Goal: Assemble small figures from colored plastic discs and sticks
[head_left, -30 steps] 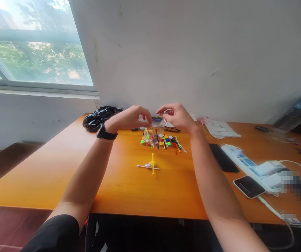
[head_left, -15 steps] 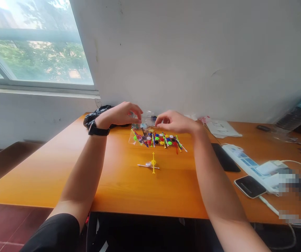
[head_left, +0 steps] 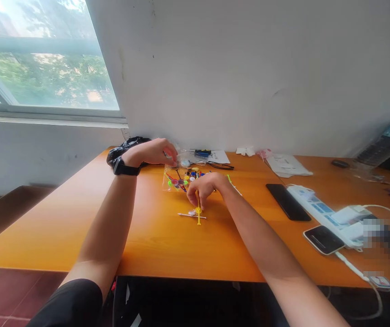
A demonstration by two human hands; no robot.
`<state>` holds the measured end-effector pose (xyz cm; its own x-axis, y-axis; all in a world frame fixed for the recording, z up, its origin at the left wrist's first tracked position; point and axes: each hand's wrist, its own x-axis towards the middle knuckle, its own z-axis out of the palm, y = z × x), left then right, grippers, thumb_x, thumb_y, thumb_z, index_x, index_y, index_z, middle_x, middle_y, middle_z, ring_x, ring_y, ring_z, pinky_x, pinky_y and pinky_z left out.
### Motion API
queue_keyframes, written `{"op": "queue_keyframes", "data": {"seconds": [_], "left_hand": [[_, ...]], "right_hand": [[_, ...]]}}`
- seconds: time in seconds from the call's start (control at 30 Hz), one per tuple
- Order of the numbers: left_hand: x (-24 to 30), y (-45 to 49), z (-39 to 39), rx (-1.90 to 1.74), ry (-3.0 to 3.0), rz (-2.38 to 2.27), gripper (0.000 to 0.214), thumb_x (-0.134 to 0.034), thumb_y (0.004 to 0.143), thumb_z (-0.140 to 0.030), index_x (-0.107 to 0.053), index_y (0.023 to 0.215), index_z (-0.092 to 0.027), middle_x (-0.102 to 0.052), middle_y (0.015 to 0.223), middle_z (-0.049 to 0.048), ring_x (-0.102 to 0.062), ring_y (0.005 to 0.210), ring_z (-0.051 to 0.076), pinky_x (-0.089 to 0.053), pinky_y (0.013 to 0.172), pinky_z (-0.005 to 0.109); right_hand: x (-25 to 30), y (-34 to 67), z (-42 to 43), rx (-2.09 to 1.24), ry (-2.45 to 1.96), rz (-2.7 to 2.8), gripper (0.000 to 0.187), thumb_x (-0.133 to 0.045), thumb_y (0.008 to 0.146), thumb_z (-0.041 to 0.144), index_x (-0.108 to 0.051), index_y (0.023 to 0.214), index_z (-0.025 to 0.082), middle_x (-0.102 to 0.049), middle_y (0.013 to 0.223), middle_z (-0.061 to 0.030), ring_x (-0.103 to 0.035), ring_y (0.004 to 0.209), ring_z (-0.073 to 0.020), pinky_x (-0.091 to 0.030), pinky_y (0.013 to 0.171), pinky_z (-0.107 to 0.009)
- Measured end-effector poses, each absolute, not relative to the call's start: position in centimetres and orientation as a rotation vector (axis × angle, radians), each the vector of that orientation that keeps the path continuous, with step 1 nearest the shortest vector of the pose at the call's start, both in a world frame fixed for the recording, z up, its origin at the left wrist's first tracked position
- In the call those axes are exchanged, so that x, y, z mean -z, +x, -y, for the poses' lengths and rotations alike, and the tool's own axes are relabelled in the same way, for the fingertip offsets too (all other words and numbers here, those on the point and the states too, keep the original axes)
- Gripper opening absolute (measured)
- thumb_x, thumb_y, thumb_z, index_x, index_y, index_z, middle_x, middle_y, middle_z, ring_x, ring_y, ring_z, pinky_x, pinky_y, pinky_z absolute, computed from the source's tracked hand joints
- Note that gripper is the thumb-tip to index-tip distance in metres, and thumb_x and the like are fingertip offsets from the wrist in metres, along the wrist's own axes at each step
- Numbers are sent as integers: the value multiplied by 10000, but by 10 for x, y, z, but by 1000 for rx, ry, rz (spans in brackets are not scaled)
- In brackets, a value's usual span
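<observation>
My left hand [head_left: 155, 152], with a black watch [head_left: 125, 168] on its wrist, hovers near the clear plastic bag at the back; its fingers are loosely bent and apart, with nothing visible in them. Low over the table, my right hand [head_left: 207, 185] points its fingers down, one on each side of a yellow plastic rod [head_left: 199, 219]; contact is unclear. That rod crosses a yellow round piece [head_left: 198, 210]. Beside it lie a white rod [head_left: 184, 215] and a white round piece [head_left: 191, 212]. Behind, coloured rods and discs [head_left: 176, 182] lie in a group, partly hidden by my right hand.
A black plastic bag [head_left: 120, 152] lies behind my left wrist. At the right are a black phone [head_left: 288, 202], a white power strip [head_left: 312, 202] with chargers and cables, and a smaller dark-faced device [head_left: 324, 240]. Papers [head_left: 285, 165] lie along the wall.
My right hand has come down and toward me, from behind the coloured pieces to the yellow rod. My left hand has shifted slightly left and down.
</observation>
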<state>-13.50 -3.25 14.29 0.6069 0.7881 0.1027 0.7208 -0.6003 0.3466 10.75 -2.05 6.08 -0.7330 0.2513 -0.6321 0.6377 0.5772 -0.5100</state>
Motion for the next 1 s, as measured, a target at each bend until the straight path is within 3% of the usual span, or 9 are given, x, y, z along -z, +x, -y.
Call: {"op": "queue_keyframes", "data": {"seconds": [0.17, 0.33, 0.47, 0.6, 0.77, 0.93, 1.0], "left_hand": [[-145, -136, 36, -352, 2578, -1226, 193, -805, 791, -382, -855, 930, -257, -809, 1061, 20, -720, 960, 213, -519, 771, 250], [-147, -135, 37, -384, 2547, -1157, 165, -825, 773, -366, -860, 884, -248, -809, 1026, 35, -715, 913, 209, -533, 785, 248], [-148, -133, 39, -371, 2577, -1133, 137, -822, 783, -367, -862, 868, -266, -806, 1047, 29, -720, 966, 222, -544, 830, 253], [-149, -128, 42, -372, 2599, -1073, 127, -833, 782, -368, -862, 850, -265, -799, 1145, 22, -728, 957, 216, -544, 860, 256], [-153, -115, 50, -350, 2683, -1009, 114, -786, 818, -338, -863, 864, -267, -789, 1196, 4, -722, 969, 189, -511, 835, 250], [-159, -102, 64, -370, 2700, -1050, 125, -770, 841, -333, -856, 892, -258, -792, 1188, 0, -723, 946, 175, -482, 807, 257], [-160, -100, 67, -397, 2699, -1053, 127, -764, 842, -322, -853, 901, -253, -807, 1112, 0, -721, 899, 170, -475, 785, 261]], "right_hand": [[-61, 112, 16, 1081, 747, -2296, 487, -1036, 550, 464, -787, 850, 172, -752, 915, -23, -679, 884, -228, -453, 658, -239], [-76, 137, 12, 1350, 750, -2351, 439, -964, 694, 437, -758, 953, 149, -751, 975, -53, -698, 859, -214, -500, 691, -247], [-104, 164, 21, 1529, 680, -2695, 356, -862, 852, 423, -750, 1050, 149, -735, 1049, -75, -679, 909, -207, -533, 746, -269], [-131, 180, 38, 1601, 951, -3177, 330, -850, 862, 422, -730, 1043, 174, -711, 1002, -61, -663, 893, -209, -530, 721, -276], [-147, 171, 54, 1185, 1392, -3627, 262, -836, 855, 392, -690, 897, 178, -699, 928, -66, -655, 854, -226, -530, 734, -307], [-142, 150, 60, 718, 1329, -3668, 48, -692, 881, 223, -713, 878, 179, -680, 831, -30, -606, 736, -182, -459, 679, -278], [-139, 143, 61, 653, 1306, -3617, 100, -624, 867, 162, -721, 886, 178, -667, 792, -16, -580, 698, -170, -425, 649, -267]]}}
